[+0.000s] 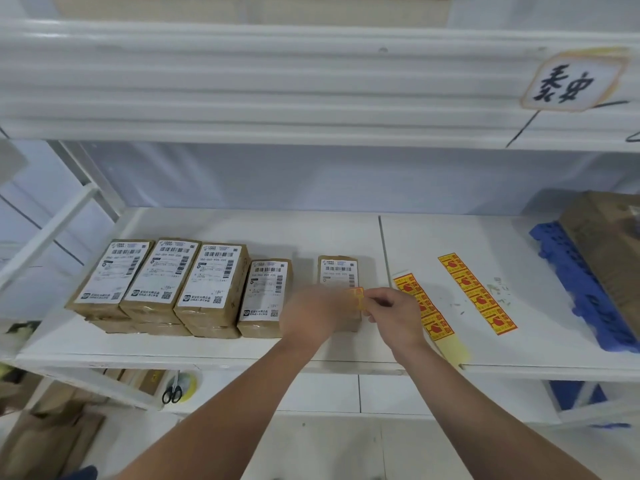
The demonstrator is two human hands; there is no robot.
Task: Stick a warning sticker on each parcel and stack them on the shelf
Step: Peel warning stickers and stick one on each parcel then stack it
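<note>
Over the cardboard parcel (337, 268) — hands (394, 315) pinch square sticker (358, 296).

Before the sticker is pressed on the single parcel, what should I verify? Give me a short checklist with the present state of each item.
1. The sticker is off its strip and over the parcel: ok.
2. The single parcel lies flat on the shelf, label up: ok.
3. The right hand pinches the sticker's edge: ok.
4. The left hand holds the other edge: cannot tell, it is blurred.
5. The landing spot is clear of the barcode: cannot tell, the hands hide it.
6. The sticker strips hold more stickers: ok.
</note>
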